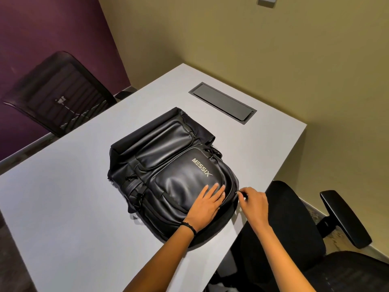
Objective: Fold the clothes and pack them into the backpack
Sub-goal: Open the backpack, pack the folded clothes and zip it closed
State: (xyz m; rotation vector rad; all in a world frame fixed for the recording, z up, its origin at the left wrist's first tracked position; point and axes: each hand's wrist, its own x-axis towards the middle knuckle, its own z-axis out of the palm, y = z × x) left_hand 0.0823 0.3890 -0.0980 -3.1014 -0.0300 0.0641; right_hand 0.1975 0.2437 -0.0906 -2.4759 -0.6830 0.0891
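Black and glossy, the MESSIX backpack lies flat on the grey table, logo side up and close to the right edge. The left hand, a black wristband at its wrist, presses down on the front pocket with fingers straight and together. The right hand is at the bag's rim, thumb and fingers pinched tight on a small dark zipper pull. A black office chair sits just beside the table on the right.

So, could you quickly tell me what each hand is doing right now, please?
Left hand: open, pressing flat on the backpack.
Right hand: pinching the zipper pull.
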